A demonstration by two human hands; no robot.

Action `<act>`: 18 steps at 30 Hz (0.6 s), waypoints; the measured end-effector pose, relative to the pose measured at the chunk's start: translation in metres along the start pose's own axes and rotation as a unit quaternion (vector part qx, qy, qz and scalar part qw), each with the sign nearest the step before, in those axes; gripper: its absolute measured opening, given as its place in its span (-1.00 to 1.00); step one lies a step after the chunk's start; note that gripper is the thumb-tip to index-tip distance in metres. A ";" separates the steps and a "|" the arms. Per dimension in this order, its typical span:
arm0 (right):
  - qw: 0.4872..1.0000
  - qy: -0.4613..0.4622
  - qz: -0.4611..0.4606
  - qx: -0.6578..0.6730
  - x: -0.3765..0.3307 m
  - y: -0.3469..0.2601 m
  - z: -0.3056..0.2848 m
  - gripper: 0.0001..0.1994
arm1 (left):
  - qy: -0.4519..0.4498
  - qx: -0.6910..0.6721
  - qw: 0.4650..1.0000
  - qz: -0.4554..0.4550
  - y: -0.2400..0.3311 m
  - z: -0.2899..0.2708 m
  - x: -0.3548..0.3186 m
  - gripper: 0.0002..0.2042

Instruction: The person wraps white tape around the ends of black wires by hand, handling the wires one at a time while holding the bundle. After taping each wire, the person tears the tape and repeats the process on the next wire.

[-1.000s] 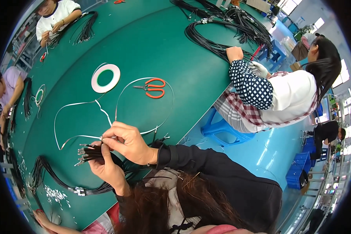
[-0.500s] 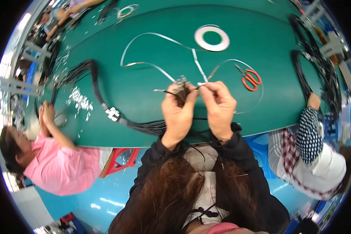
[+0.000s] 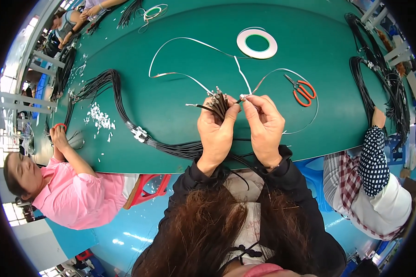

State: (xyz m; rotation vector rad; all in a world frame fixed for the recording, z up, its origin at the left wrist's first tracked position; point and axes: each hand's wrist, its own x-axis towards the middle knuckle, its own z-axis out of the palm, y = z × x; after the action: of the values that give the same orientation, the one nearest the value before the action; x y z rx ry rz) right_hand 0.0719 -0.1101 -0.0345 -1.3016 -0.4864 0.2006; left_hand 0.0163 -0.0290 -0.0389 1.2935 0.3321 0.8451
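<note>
My left hand [image 3: 216, 136] is closed around a bundle of black cables [image 3: 221, 109], whose bare metallic ends fan out above the fingers. One cable end sticks out to the left of the rest. Close beside it, my right hand [image 3: 266, 127] pinches the end of a narrow white tape strip [image 3: 241, 74] against what looks like one cable of the bundle; the fingertips partly hide this spot. The strip runs up towards a flat roll of white tape [image 3: 271, 47]. To the right of my right hand lie snips with orange-red handles [image 3: 304, 94].
A long black cable bundle [image 3: 116, 94] curves across the green table [image 3: 185, 97], with white wrapping [image 3: 139, 134] around it. White scraps [image 3: 99, 117] lie at left. A loose tape loop [image 3: 173, 39] arches behind my hands. Co-workers sit left [image 3: 81, 198] and right [image 3: 372, 184], with cable bundles [image 3: 363, 90].
The view has shifted slightly, moving the scene a little to the right. Both hands keep their grips close together, and the cable ends in my left hand now show more clearly.
</note>
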 end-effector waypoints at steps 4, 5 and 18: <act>1.000 -0.006 0.003 0.013 0.001 -0.004 0.001 -0.87 | -0.001 -0.008 1.000 -0.005 0.003 0.000 0.001 -0.90; 1.000 -0.007 0.006 0.020 0.002 -0.003 0.001 -0.87 | -0.002 -0.011 1.000 -0.009 0.003 0.000 0.000 -0.91; 0.998 -0.013 0.018 0.066 0.003 -0.007 0.000 -0.89 | -0.035 -0.017 0.999 -0.023 0.003 -0.002 0.002 -0.93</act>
State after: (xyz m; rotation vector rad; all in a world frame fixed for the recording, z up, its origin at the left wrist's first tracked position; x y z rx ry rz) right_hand 0.0742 -0.1107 -0.0275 -1.1799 -0.4632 0.2760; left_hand 0.0154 -0.0259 -0.0358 1.2759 0.2911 0.7615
